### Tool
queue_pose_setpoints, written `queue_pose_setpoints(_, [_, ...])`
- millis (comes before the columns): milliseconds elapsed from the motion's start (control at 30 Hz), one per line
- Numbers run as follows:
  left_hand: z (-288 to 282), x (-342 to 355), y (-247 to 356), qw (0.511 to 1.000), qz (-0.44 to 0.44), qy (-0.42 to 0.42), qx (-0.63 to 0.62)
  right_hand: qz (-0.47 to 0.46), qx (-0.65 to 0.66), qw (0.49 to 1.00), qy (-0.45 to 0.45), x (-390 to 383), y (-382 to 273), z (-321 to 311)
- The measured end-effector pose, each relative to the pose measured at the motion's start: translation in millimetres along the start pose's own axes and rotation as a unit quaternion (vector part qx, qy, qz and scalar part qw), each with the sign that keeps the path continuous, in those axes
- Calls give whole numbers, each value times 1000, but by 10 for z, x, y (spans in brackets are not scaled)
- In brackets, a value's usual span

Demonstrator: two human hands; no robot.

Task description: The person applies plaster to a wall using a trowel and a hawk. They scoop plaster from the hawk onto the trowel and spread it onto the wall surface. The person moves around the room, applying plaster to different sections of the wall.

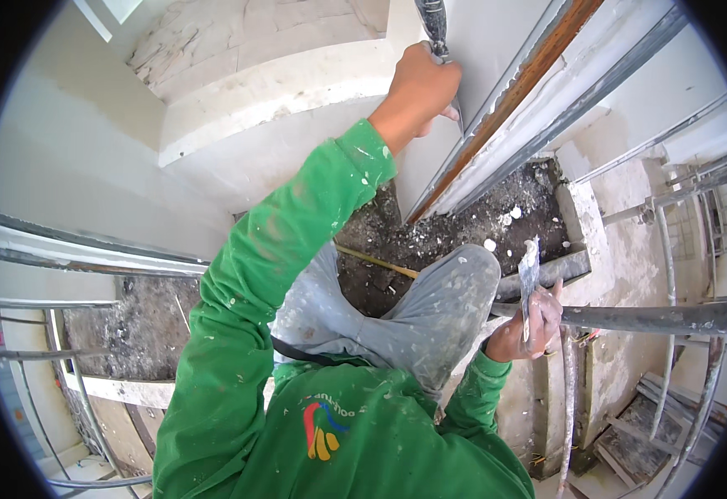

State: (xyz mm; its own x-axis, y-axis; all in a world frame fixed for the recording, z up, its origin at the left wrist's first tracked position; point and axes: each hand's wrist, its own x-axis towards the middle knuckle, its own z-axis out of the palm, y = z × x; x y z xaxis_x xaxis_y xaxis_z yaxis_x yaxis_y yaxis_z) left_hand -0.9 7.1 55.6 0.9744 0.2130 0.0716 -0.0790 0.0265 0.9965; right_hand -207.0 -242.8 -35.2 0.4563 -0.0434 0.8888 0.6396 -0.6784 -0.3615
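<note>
My left hand (423,90) is raised at the top middle, closed round a putty-stained scraper with a dark handle (434,23). Its thin edge shows below the fingers, close to the white wall (428,158) beside a brown-and-white upright frame (509,91). At right, my right hand (531,323) grips a putty knife (529,279) whose upturned blade carries white paste at the tip. That hand is beside a grey scaffold pipe (655,318); whether it touches the pipe I cannot tell.
Below my knees is a dark, rubble-strewn trough (538,200) with white lumps and a light edge (584,216). A thin yellowish stick (376,260) lies near my legs. Scaffold tubes (667,241) stand at right, with more metal rails (89,258) at left.
</note>
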Motion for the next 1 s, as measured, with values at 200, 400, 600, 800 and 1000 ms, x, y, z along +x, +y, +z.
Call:
queue_pose_setpoints(200, [45,-56,860,997,-43,-38,51,11,17,1000,0,-21,12,8])
queue_pose_setpoints(400, [70,-116,1199,998,-4,-60,29,22,17,1000,-3,-35,39,-25])
queue_pose_setpoints(600, [-23,80,1004,996,-1,-72,46,39,36,998,23,14,12,2])
queue_pose_setpoints(800, [12,95,1105,996,-61,-50,31,60,43,996,46,73,-6,57])
queue_pose_setpoints(1000, [-10,206,1389,989,14,-132,-67,71,38,996,44,12,24,70])
